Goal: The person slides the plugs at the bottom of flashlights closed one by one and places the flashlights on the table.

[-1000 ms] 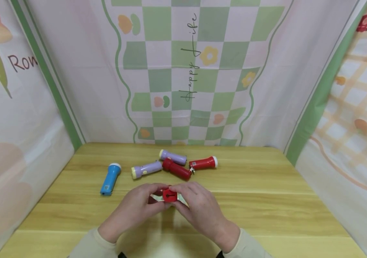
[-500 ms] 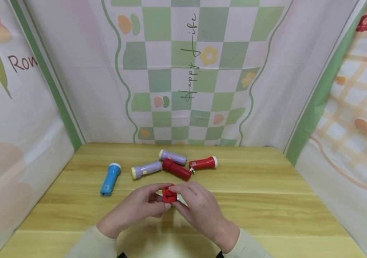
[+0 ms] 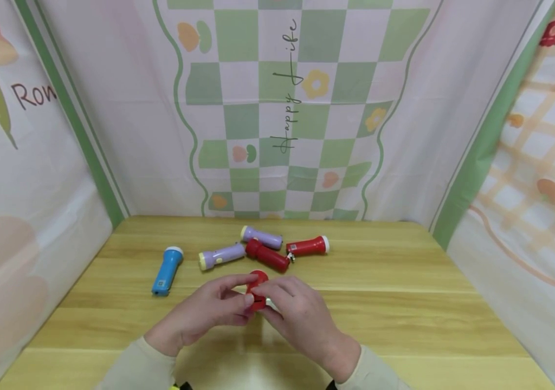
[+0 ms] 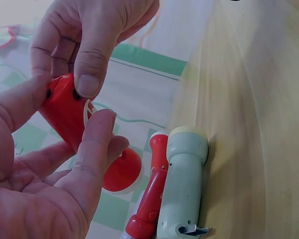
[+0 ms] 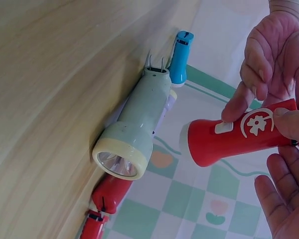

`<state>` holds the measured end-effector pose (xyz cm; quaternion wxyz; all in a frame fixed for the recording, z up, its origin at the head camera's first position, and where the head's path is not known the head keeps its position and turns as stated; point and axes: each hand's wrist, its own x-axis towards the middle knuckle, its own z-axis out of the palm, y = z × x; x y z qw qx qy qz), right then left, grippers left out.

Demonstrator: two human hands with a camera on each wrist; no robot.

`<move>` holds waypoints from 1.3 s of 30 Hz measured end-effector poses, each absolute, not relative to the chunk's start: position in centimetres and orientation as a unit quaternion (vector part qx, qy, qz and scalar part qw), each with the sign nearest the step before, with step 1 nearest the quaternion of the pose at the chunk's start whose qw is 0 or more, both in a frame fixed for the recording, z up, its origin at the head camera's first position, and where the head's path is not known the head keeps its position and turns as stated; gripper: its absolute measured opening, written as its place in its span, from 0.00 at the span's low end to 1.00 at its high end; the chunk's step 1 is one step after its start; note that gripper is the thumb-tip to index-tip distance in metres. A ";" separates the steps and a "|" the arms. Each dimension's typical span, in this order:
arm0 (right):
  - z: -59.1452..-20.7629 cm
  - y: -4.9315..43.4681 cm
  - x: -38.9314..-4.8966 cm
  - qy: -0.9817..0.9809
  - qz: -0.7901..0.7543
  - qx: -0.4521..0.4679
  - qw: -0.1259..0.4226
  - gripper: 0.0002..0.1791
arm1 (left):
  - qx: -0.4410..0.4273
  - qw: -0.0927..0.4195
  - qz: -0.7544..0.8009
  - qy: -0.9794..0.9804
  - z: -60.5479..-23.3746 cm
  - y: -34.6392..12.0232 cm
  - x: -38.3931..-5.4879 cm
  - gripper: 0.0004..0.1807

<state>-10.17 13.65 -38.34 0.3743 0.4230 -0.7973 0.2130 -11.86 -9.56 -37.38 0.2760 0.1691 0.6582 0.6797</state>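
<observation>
Both hands hold a small red flashlight [image 5: 224,133] with a white flower print, a white lens rim and a switch. It is above the table, its head tilted away from me. My left hand [image 3: 209,309] grips it from the left, thumb by the tail end. From the right, my right hand [image 3: 302,317] pinches the tail end; its exact finger contacts are partly hidden. Below them a pale green flashlight [image 5: 137,114] with two metal prongs out lies on the table, mostly hidden by the hands in the head view.
A blue flashlight [image 3: 167,272] lies at the left. Beyond the hands are two purple flashlights [image 3: 226,255], a dark red flashlight [image 3: 268,256] and a red flashlight [image 3: 308,246] with a white rim. Patterned cloth walls [image 3: 160,135] border the wooden table [image 3: 404,303].
The held red flashlight has tipped, so its head and barrel now show above the tail end. My left thumb has moved up onto the tail end; the right hand shifted slightly.
</observation>
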 end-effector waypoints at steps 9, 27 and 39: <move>-38.6 13.5 -10.3 -0.785 0.194 0.437 0.392 0.21 | 0.146 0.245 0.686 0.670 -37.7 -9.0 -12.0 0.32; -38.8 12.8 -10.2 -0.759 0.154 0.462 0.432 0.11 | 0.093 0.218 0.697 0.676 -37.5 -8.0 -12.0 0.27; -38.8 12.8 -10.2 -0.770 0.147 0.459 0.419 0.12 | 0.078 0.208 0.710 0.668 -37.5 -8.1 -11.8 0.28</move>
